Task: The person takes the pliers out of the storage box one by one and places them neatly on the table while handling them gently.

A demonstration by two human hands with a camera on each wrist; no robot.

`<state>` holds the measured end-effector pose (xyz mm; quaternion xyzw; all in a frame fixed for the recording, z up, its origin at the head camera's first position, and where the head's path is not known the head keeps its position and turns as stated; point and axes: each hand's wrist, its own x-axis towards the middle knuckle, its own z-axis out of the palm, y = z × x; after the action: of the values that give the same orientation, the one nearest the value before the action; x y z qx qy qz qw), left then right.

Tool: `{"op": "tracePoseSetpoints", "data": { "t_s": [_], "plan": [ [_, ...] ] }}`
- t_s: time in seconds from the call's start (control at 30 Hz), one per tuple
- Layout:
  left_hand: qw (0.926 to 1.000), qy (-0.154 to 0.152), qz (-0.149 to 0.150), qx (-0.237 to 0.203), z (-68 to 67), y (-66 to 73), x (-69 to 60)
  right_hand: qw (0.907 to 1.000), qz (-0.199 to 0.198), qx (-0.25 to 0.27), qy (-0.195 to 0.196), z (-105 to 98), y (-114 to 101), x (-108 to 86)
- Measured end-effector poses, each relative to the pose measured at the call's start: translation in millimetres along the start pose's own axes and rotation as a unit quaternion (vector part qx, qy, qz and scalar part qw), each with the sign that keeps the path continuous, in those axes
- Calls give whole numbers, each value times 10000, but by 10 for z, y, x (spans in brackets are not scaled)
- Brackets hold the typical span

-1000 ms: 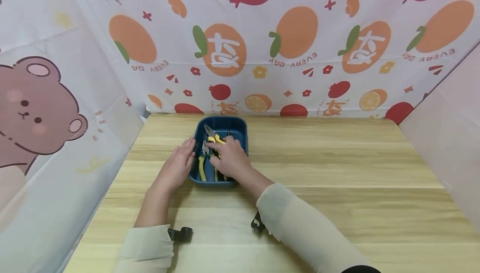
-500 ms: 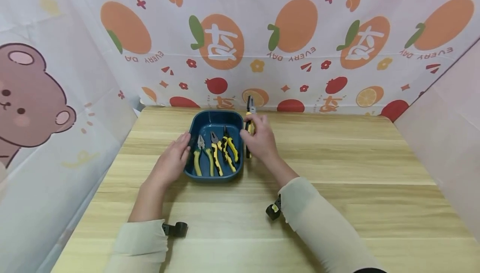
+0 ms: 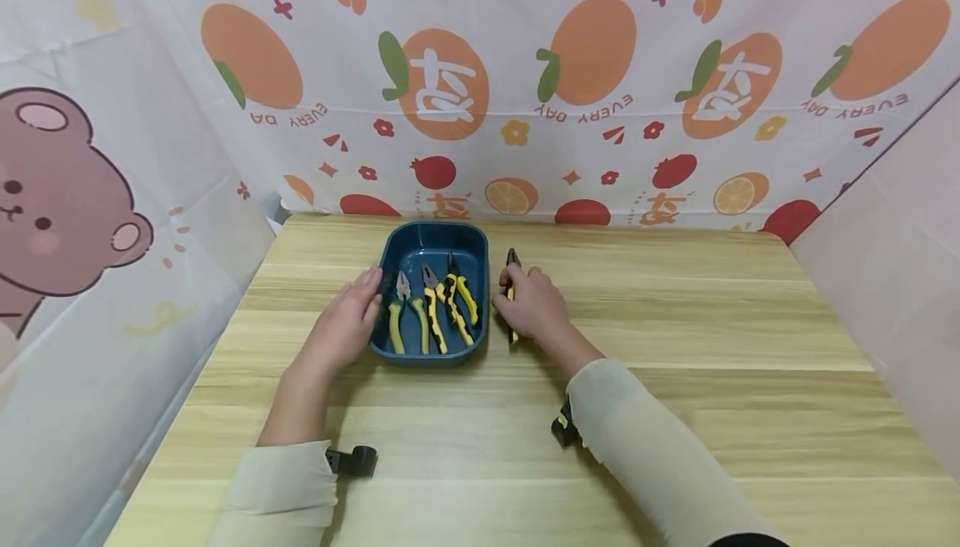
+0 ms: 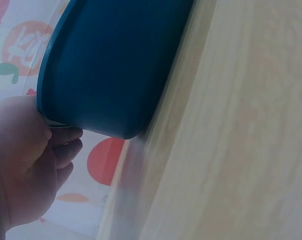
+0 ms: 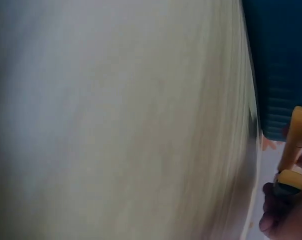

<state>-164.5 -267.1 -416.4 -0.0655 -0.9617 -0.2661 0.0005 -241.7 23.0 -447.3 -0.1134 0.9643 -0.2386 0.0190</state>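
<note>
Reading "EVERY DAY" in capitals at 12 o'clock, on the white fabric backdrop printed with oranges and red fruit; bearing also white brush-stroke lettering, hard to make out. Grasping in the right hand slim yellow-and-black-handled metal pliers, dark nose towards 12 o'clock, just beside the 3 o'clock wall of the blue rounded-rectangular tray on the pale wood-grain desk. Unable to tell whether touching the desk. Resting the left hand, fingers nearly straight and unclenched, against the tray's 9 o'clock wall. Showing inside: green-and-yellow-handled pliers at 8 o'clock, yellow-and-black pliers mid-tray, another yellow-and-black pair towards 3 o'clock.
</note>
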Motion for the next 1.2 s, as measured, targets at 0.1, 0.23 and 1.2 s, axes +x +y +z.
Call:
{"op": "tracePoseSetpoints", "data": {
  "t_s": [0.1, 0.23, 1.2],
  "plan": [
    [10000, 18, -18, -30, 9, 7, -2, 9992, -30, -313, -246, 26, -7, 2],
    [10000, 41, -23, -58, 15, 8, 2, 9956, -39, -765, -541, 28, -38, 24],
    [9997, -86, -220, -103, 3, 12, 3, 9667, -173, -1502, -2066, -91, -128, 151]
  ]
}}
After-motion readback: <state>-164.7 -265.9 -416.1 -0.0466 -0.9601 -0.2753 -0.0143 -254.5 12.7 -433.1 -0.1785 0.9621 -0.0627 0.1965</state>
